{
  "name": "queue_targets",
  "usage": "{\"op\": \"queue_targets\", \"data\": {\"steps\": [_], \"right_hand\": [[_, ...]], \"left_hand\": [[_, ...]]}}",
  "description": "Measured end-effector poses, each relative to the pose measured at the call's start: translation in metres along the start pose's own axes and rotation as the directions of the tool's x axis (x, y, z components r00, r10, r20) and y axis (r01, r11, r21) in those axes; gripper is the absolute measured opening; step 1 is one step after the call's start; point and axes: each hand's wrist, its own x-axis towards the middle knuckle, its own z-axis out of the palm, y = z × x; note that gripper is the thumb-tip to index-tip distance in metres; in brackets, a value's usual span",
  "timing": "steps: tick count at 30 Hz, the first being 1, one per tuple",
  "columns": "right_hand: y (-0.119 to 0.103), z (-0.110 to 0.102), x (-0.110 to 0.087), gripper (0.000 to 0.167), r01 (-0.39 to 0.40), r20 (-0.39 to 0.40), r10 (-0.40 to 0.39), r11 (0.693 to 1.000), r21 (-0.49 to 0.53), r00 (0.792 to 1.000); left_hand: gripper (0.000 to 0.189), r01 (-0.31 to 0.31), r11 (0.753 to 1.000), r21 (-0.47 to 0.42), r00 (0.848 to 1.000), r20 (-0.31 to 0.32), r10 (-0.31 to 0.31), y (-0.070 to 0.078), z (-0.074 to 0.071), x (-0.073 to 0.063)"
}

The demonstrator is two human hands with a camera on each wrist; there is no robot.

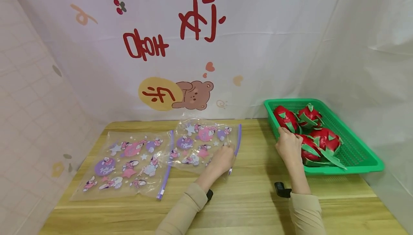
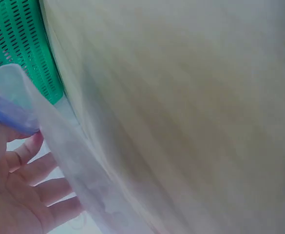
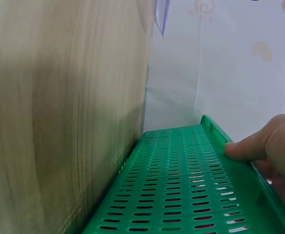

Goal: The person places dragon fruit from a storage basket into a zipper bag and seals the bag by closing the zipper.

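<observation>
My left hand (image 1: 222, 159) pinches the purple zip edge (image 2: 10, 114) of a clear zip bag (image 1: 201, 143) between thumb and index finger, its other fingers spread under the film. This bag has pink and purple cartoon prints and lies on the table, its far edge lifting a little. At the right, my right hand (image 1: 289, 145) grips the left rim of a green slotted basket (image 3: 176, 180), thumb on the outer side. Several red dragon fruits (image 1: 325, 140) with green leaf scales lie in the basket; their undersides are hidden.
A second printed zip bag (image 1: 129, 163) lies flat at the left, its purple zip beside the first bag. The wooden table (image 1: 245, 206) meets a white printed cloth (image 1: 258, 62) at the back. Cloth also hangs along both sides.
</observation>
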Motion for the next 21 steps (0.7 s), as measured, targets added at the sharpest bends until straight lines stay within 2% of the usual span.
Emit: {"op": "queue_targets", "data": {"steps": [6, 9, 17, 21], "right_hand": [[-0.001, -0.004, 0.002, 0.035, -0.012, 0.043, 0.012, 1.0, 0.007, 0.999], [-0.001, -0.004, 0.002, 0.036, -0.015, 0.057, 0.014, 1.0, 0.008, 0.998], [0.001, -0.002, -0.001, 0.036, -0.01, 0.05, 0.011, 1.0, -0.01, 0.999], [0.001, -0.001, -0.001, 0.036, -0.006, 0.043, 0.006, 1.0, -0.01, 0.999]], "left_hand": [[0.007, -0.005, 0.999, -0.035, 0.999, -0.036, 0.004, -0.006, -0.009, -0.005], [0.008, -0.016, 1.0, -0.015, 0.998, -0.062, 0.015, -0.008, -0.014, -0.009], [0.005, -0.098, 0.991, 0.092, 0.984, -0.138, 0.11, -0.007, -0.027, -0.019], [0.006, -0.126, 0.987, 0.102, 0.975, -0.168, 0.142, -0.004, -0.033, -0.023]]}}
